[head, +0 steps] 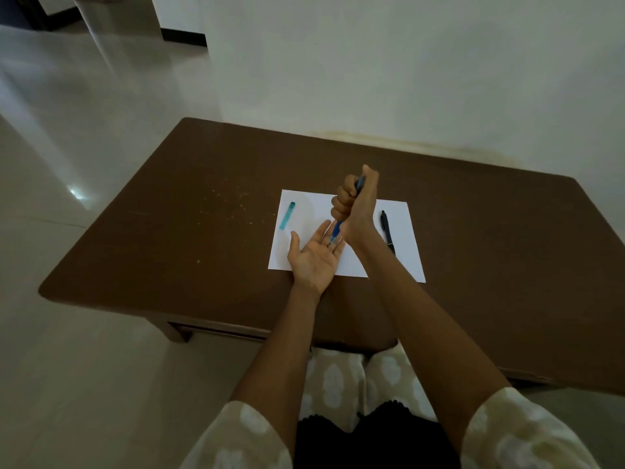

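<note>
A white sheet of paper (311, 211) lies on the brown table (203, 214). My right hand (356, 204) grips a blue pen (336, 230) in a fist, tip pointing down. The pen's tip touches the fingers of my left hand (313, 257), which lies palm up and flat over the sheet's near edge. A teal pen cap (287, 215) rests on the sheet's left part. A black pen (388, 230) lies on the sheet's right part, just right of my right wrist.
The table stands against a white wall (406, 62). Pale tiled floor (67, 130) stretches to the left. My knees in patterned cloth (338, 377) sit under the table's near edge. Small specks (230, 204) dot the tabletop left of the paper.
</note>
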